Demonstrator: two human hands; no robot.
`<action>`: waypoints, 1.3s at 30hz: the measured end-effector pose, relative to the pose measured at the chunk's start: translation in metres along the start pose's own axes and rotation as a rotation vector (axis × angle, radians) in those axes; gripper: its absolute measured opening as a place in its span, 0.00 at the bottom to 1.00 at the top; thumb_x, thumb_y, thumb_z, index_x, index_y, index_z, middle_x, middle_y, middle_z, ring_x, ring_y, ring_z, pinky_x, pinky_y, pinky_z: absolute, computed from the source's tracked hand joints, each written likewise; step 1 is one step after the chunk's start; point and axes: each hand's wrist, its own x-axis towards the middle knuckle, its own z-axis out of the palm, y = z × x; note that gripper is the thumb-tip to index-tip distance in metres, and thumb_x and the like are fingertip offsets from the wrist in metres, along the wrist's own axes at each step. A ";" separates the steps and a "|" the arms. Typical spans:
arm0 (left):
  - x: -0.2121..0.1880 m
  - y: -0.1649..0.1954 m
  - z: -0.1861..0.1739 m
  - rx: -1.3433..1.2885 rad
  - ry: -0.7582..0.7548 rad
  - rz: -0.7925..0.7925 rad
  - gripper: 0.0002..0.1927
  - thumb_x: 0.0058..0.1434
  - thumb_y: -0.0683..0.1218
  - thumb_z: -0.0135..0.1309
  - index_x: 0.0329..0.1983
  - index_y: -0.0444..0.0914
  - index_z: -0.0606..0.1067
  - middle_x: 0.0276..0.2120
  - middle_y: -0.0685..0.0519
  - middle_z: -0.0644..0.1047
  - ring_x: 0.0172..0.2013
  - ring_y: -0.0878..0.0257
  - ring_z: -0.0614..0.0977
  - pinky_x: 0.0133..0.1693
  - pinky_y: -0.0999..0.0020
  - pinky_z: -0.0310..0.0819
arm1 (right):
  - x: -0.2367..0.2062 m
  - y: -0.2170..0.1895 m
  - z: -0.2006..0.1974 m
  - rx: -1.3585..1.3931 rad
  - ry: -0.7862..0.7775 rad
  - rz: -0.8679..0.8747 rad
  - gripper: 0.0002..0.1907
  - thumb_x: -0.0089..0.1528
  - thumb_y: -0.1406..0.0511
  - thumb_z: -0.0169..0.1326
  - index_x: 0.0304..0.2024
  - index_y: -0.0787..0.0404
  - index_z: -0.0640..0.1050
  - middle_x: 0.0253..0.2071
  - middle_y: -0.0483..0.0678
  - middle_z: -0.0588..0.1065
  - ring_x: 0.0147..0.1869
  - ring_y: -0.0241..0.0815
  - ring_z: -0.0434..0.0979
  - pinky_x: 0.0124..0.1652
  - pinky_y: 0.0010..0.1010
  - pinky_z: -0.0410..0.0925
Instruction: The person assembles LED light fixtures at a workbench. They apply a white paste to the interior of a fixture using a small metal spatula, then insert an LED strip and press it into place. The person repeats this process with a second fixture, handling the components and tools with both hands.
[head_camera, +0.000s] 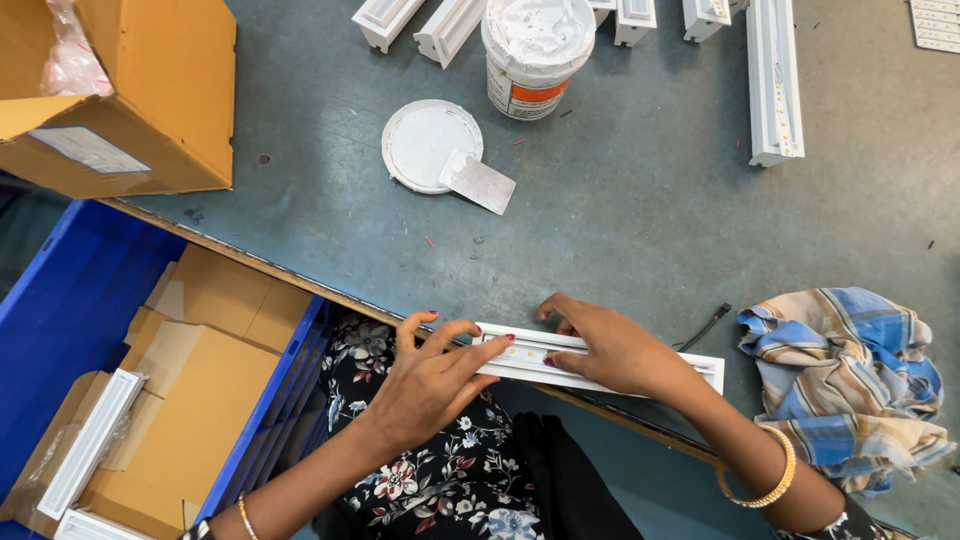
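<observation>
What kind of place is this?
Probably a small workshop where lights get put together: both hands press on a white light strip, more strips lie nearby, beside an open paste tub.

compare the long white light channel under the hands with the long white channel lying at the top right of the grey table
The long white channel under the hands lies crosswise at the table's near edge; the long white channel at top right runs lengthwise, far off. The left hand and right hand press the near one; the far one lies untouched. Both show a strip of small yellow dots inside.

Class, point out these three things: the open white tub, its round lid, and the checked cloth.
open white tub (537, 45), head view, on its white contents
round lid (425, 143), head view, middle of disc
checked cloth (845, 375), head view, central folds
</observation>
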 end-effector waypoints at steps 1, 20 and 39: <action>-0.001 0.000 -0.001 -0.005 0.042 -0.009 0.29 0.63 0.52 0.60 0.66 0.44 0.69 0.39 0.57 0.83 0.56 0.62 0.74 0.61 0.46 0.52 | 0.001 -0.001 -0.001 -0.009 -0.004 0.004 0.27 0.59 0.59 0.59 0.59 0.52 0.68 0.46 0.52 0.79 0.52 0.50 0.80 0.51 0.40 0.70; -0.002 -0.005 0.001 0.101 -0.024 0.107 0.31 0.66 0.50 0.57 0.71 0.40 0.64 0.41 0.58 0.83 0.59 0.60 0.71 0.61 0.45 0.51 | -0.021 0.024 -0.031 0.302 -0.073 -0.036 0.21 0.62 0.63 0.53 0.59 0.53 0.71 0.47 0.51 0.83 0.52 0.44 0.82 0.51 0.37 0.73; -0.001 -0.005 0.003 0.068 -0.033 0.095 0.30 0.64 0.48 0.58 0.70 0.41 0.66 0.39 0.59 0.82 0.59 0.60 0.71 0.61 0.44 0.51 | -0.015 -0.001 -0.012 -0.065 -0.015 0.091 0.25 0.58 0.64 0.59 0.57 0.49 0.70 0.51 0.51 0.79 0.59 0.50 0.77 0.55 0.41 0.68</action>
